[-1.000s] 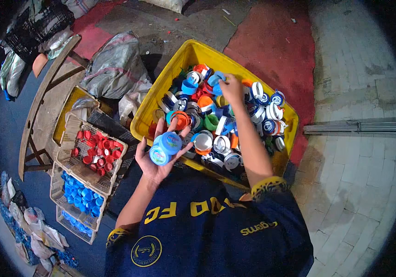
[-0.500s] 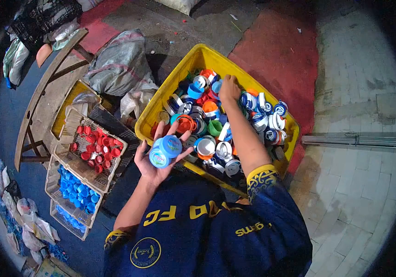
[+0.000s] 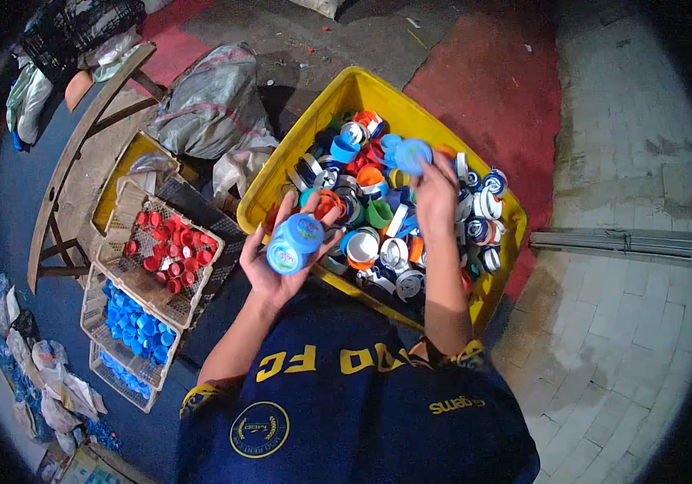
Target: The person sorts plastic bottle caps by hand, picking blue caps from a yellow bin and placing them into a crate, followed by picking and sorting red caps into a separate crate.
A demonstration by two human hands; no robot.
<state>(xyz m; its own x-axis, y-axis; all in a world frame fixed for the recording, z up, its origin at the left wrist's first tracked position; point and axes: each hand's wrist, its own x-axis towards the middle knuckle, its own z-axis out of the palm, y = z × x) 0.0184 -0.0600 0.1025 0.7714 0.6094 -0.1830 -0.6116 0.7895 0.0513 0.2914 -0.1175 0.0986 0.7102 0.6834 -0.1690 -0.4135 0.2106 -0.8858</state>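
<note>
Palm up at the near left edge of the yellow tub (image 3: 280,169), my left hand (image 3: 269,278) holds blue caps (image 3: 296,243), two of them with printed labels showing. My right hand (image 3: 436,194) is over the tub and pinches a round blue cap (image 3: 413,156) at its fingertips. Beneath it lies a mixed heap of caps and rings in white, dark blue, orange, red and green, including a green cap (image 3: 378,214) and a white ring (image 3: 362,247).
At the left stand a crate of red caps (image 3: 187,310) and a crate of blue caps (image 3: 157,373), with another crate below. A grey sack (image 3: 210,105) lies behind them, near a curved wooden frame (image 3: 66,161). A metal rail (image 3: 612,244) crosses the floor at the right.
My right hand has come up out of the heap and back toward me, with a blue cap now in its fingers. My left hand has shifted slightly and still holds its caps.
</note>
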